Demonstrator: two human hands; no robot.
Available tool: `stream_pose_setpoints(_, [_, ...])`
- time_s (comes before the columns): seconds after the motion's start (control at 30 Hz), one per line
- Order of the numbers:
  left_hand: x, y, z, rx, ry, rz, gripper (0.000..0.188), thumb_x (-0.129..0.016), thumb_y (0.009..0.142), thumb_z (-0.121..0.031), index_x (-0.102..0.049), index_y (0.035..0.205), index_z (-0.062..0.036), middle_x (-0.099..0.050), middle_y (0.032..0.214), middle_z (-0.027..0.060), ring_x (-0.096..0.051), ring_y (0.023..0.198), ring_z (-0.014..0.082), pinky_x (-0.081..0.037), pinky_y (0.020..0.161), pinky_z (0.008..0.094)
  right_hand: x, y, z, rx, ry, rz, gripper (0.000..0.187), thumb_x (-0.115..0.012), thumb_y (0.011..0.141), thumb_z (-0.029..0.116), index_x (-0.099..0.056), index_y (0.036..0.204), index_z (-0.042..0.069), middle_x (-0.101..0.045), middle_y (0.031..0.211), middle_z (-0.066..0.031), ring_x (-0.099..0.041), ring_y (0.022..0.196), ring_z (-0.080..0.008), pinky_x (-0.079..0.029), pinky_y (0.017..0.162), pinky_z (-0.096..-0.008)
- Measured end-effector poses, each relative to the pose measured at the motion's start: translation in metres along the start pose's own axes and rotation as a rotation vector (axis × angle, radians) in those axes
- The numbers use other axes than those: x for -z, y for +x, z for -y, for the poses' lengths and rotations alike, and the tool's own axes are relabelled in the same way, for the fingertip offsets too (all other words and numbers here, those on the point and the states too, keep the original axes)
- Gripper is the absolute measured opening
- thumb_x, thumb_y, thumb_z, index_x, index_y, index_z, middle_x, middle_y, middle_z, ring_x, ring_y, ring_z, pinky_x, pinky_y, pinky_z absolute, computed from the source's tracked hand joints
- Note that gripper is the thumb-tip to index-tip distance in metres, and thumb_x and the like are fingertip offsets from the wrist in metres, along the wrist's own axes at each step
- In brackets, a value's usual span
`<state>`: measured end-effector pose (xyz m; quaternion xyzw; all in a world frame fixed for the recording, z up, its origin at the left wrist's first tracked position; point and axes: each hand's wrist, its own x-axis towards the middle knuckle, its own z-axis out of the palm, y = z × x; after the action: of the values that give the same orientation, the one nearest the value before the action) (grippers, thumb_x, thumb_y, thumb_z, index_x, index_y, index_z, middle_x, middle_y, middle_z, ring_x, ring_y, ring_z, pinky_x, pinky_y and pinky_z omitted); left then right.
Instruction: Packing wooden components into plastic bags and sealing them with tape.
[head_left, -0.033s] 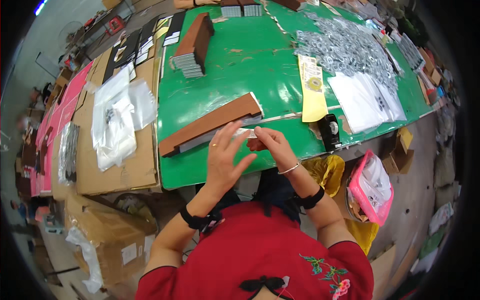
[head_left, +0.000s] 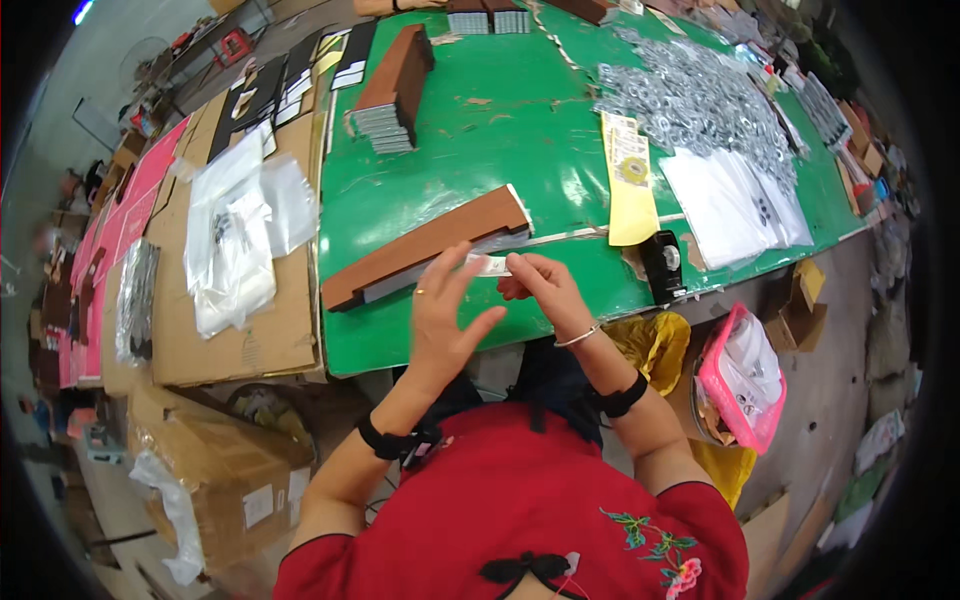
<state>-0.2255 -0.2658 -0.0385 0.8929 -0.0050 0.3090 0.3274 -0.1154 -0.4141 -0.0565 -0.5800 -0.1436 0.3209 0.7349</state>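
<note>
Above the near edge of the green table, my right hand (head_left: 545, 290) is closed in a pinch on a small white label (head_left: 492, 266). My left hand (head_left: 445, 315) faces it with fingers and thumb apart; its fingertips are beside the label's left end, and whether they touch it I cannot tell. Just beyond my hands, a stack of long brown stepped pieces (head_left: 430, 243) lies slantwise on the table. To the right are a yellow backing sheet with labels (head_left: 630, 185) and a black tool (head_left: 662, 265) at the table edge.
Shiny metal parts (head_left: 700, 95) are heaped at the far right, with white plastic bags (head_left: 735, 200) in front. Another brown stack (head_left: 397, 85) stands farther back. Clear bags (head_left: 235, 240) lie on cardboard at left. A pink basket (head_left: 762, 415) is below right.
The fingers of my left hand have shifted slightly left, and more of the label shows. My right hand keeps its pinch. The whole view has shifted a little.
</note>
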Motion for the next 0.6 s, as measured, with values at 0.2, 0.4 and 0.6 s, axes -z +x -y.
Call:
stream_pose_setpoints(0.2, [0.019, -0.006, 0.042, 0.474, -0.38, -0.052, 0.068, -0.078, 0.082, -0.02, -0.048, 0.141, -0.0068, -0.061, 0.115, 0.0116, -0.062, 0.105, 0.0217, -0.049, 0.09, 0.0348, -0.033, 0.034, -0.017, 0.169, -0.324, 0.033, 0.033, -0.07, 0.093, 0.027, -0.062, 0.072, 0.003, -0.063, 0.069, 0.0, -0.055, 0.064, -0.0068, -0.043, 0.057, -0.0249])
stream_pose_setpoints(0.4, [0.023, 0.015, 0.076, 0.502, -0.405, -0.159, 0.053, -0.069, 0.086, -0.011, -0.053, 0.137, -0.0094, -0.061, 0.078, 0.005, -0.06, 0.068, 0.0166, -0.049, 0.065, 0.0325, -0.048, 0.07, -0.014, 0.331, -0.817, -0.059, 0.039, -0.07, 0.089, 0.035, -0.061, 0.071, 0.002, -0.057, 0.062, -0.0072, -0.054, 0.055, -0.0159, -0.041, 0.052, -0.0336])
stream_pose_setpoints(0.6, [0.02, 0.031, 0.096, 0.538, -0.073, -0.081, 0.048, -0.066, 0.085, -0.012, -0.057, 0.132, -0.0132, -0.062, 0.079, 0.0074, -0.062, 0.075, 0.0224, -0.05, 0.07, 0.0376, -0.061, 0.099, -0.017, 0.506, -1.077, -0.176, 0.04, -0.07, 0.085, 0.038, -0.061, 0.067, 0.004, -0.061, 0.064, -0.012, -0.059, 0.06, -0.03, -0.041, 0.053, -0.0401])
